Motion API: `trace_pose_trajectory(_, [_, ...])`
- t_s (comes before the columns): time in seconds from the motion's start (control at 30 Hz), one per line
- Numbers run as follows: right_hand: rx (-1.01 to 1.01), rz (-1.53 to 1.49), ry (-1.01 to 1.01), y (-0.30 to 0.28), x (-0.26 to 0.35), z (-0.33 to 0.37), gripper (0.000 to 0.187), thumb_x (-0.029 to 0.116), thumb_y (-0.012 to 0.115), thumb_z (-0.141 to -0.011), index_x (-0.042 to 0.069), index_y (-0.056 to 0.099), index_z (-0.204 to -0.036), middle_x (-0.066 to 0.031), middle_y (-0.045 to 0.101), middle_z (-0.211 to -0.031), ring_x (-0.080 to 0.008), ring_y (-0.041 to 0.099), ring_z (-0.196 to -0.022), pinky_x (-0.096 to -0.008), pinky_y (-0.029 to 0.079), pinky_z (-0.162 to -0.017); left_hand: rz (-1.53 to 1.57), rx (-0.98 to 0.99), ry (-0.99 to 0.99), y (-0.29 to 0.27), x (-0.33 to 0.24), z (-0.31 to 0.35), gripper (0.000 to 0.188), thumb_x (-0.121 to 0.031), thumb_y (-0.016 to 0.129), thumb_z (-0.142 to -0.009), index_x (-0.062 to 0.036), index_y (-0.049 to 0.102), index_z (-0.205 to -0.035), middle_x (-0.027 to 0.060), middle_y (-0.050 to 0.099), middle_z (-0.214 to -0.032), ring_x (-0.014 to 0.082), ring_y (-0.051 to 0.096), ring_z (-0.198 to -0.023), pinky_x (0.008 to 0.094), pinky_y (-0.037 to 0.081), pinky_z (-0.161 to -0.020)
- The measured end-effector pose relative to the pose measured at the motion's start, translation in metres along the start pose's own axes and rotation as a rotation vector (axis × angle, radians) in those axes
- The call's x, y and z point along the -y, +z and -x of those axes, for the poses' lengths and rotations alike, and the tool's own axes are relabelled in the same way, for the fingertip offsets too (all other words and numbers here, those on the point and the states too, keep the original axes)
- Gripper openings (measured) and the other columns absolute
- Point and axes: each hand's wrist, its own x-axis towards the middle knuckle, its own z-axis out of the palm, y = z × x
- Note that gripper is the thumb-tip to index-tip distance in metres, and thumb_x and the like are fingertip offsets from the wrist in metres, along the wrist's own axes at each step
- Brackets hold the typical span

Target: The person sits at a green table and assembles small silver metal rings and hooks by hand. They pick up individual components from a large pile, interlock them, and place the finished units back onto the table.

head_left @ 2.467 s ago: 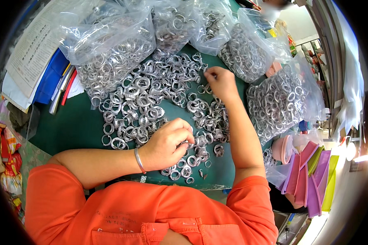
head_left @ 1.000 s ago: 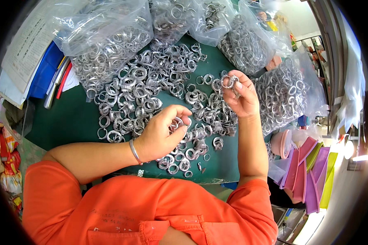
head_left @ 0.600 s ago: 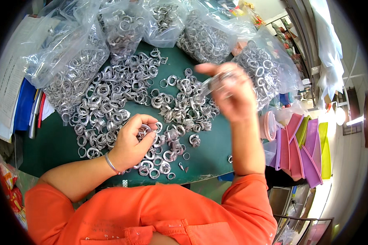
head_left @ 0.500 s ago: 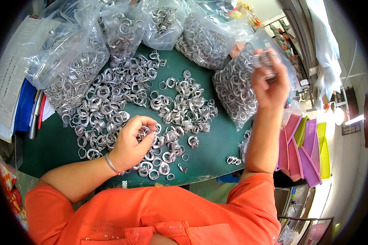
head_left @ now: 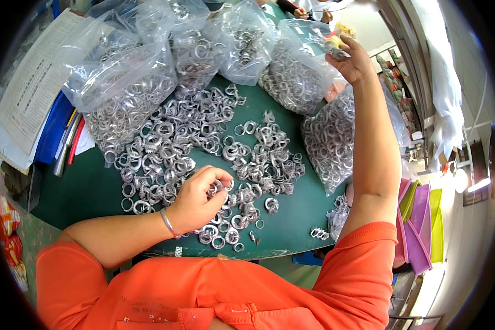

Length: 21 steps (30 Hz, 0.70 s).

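My left hand [head_left: 195,202] rests low over the near edge of the loose metal rings, its fingers curled around several silver rings [head_left: 215,188]. Far out to the right, my right hand [head_left: 357,61] is raised past the bags, fingers bent around small grey metal rings [head_left: 339,54], partly hidden by the fingers. On the green table [head_left: 280,223] lie a large heap of rings [head_left: 162,135] and a smaller heap [head_left: 267,157] to its right. A few single rings [head_left: 218,242] lie just below my left hand.
Clear plastic bags of rings line the far side, including a big left bag [head_left: 127,88] and a right bag [head_left: 330,143]. Papers [head_left: 38,82], a blue holder [head_left: 50,129] and a red pen [head_left: 76,141] are at left. Purple trays [head_left: 419,220] stand at right.
My right hand has moved farther away, from above the right bag to beyond it, still with rings in its fingers. My left hand stays by the heap, closed on rings. The view has shifted slightly.
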Motion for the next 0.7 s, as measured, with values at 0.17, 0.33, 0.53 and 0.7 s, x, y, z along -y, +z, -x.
trace_pose_trajectory(0.17, [0.046,0.531,-0.326,0.020,-0.014,0.022,0.050,0.020,0.066,-0.084,-0.006,0.051,-0.124,-0.0182,0.060,-0.110,-0.0258,0.055,-0.108,-0.0356,0.043,-0.091,-0.016,0.005,0.022,-0.001,-0.001,-0.001,0.018,-0.002,0.059,-0.081,-0.0024,0.058,-0.099,0.0078,0.058,-0.094,0.0197,0.057,-0.088,0.0294,0.045,-0.079])
trace_pose_trajectory(0.33, [0.606,0.889,-0.515,0.046,-0.052,0.097,0.019,0.012,0.064,-0.079,0.001,0.067,-0.094,-0.0111,0.068,-0.081,-0.0211,0.064,-0.075,-0.0325,0.051,-0.070,-0.019,-0.016,0.027,0.000,0.003,0.001,0.018,0.001,0.059,-0.080,-0.0014,0.059,-0.097,0.0084,0.058,-0.094,0.0188,0.057,-0.085,0.0283,0.046,-0.077])
trace_pose_trajectory(0.53, [0.642,1.194,-0.424,0.035,-0.170,0.095,0.014,-0.001,0.065,-0.074,-0.001,0.067,-0.088,-0.0116,0.067,-0.075,-0.0178,0.064,-0.070,-0.0304,0.051,-0.067,-0.021,-0.003,0.044,0.001,0.005,0.000,0.018,0.001,0.060,-0.080,-0.0022,0.060,-0.097,0.0081,0.058,-0.094,0.0180,0.058,-0.084,0.0282,0.047,-0.076])
trace_pose_trajectory(0.7, [0.421,0.703,-0.496,0.040,-0.144,0.091,0.016,-0.001,0.062,-0.078,0.001,0.066,-0.094,-0.0124,0.067,-0.076,-0.0157,0.065,-0.064,-0.0308,0.051,-0.057,-0.007,0.003,0.022,0.000,0.005,0.000,0.016,0.001,0.060,-0.080,-0.0030,0.060,-0.096,0.0079,0.058,-0.094,0.0178,0.058,-0.083,0.0278,0.047,-0.074])
